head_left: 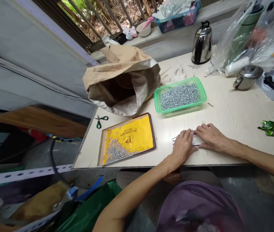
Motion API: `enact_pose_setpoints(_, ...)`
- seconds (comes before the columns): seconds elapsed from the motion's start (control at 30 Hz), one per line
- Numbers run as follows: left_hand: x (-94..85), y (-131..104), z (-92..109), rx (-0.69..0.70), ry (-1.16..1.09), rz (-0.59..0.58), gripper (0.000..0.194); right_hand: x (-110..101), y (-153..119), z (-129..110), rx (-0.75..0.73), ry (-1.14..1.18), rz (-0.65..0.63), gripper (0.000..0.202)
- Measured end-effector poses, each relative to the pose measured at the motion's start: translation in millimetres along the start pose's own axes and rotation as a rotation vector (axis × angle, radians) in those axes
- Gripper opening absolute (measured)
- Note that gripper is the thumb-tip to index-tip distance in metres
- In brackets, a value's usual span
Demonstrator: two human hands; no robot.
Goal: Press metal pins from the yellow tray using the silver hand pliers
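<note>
Both hands are at the table's front edge, on a small flat greyish-white strip [196,140] with dark marks at its left end. What kind of thing it is I cannot make out, as the fingers cover much of it. My left hand [183,143] lies over the left part, fingers together on the far edge and thumb on the near side. At the right end, my right hand [210,138] grips it the same way. Left of the hands, a shallow tray [154,137] lined with a yellow sheet [140,132] holds a heap of small silver screws [115,151].
Beyond the hands stands a green plastic basket [159,110] full of silver screws [180,96]. An open paper sack [148,75] lies behind the tray, with scissors [100,121] nearby. Green wrappers [272,129], a steel cup [246,79] and a kettle [202,43] are to the right.
</note>
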State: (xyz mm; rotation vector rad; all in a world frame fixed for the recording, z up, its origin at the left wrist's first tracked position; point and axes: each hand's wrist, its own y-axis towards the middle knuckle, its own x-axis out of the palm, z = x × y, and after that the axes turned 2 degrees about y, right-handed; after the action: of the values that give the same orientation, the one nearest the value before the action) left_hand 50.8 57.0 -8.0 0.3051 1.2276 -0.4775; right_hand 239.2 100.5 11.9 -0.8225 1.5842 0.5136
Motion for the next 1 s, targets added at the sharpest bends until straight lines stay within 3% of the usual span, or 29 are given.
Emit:
enact_pose_setpoints(0.17,-2.1,19.0,-5.8,0.045,0.054,-0.132,0.058,0.6,-1.9,0.4,0.023,0.008,0.008,0.062)
enact_pose_setpoints(0.23,-2.7,17.1,-4.3,0.053,0.082,-0.151,0.049,3.4,-3.2,-0.1,0.032,0.011,0.015,0.051)
enact_pose_setpoints(0.37,4.8,11.5,0.0,0.063,0.127,-0.098,0.024,11.9,-2.5,0.7,-0.028,0.078,0.074,0.005)
enact_pose_setpoints(0.43,10.5,11.2,-0.4,0.056,0.138,-0.043,0.017,16.1,0.2,2.6,-0.053,0.127,0.115,0.017)
enact_pose_setpoints(0.57,18.0,13.4,-5.6,0.066,0.13,0.028,0.022,20.6,4.0,5.2,-0.06,0.161,0.123,0.027)
enact_pose_setpoints(0.7,29.3,6.3,-5.3,0.059,0.138,0.138,0.021,16.2,1.0,11.7,-0.049,0.182,0.153,0.013)
enact_pose_setpoints(0.83,51.8,-12.2,9.5,0.046,0.158,0.278,0.032,11.2,5.4,34.4,-0.123,0.274,0.101,0.054)
enact_pose_setpoints(1.0,68.2,-26.9,35.7,0.091,0.119,0.232,0.047,11.0,27.9,54.5,-0.064,0.248,0.083,0.028)
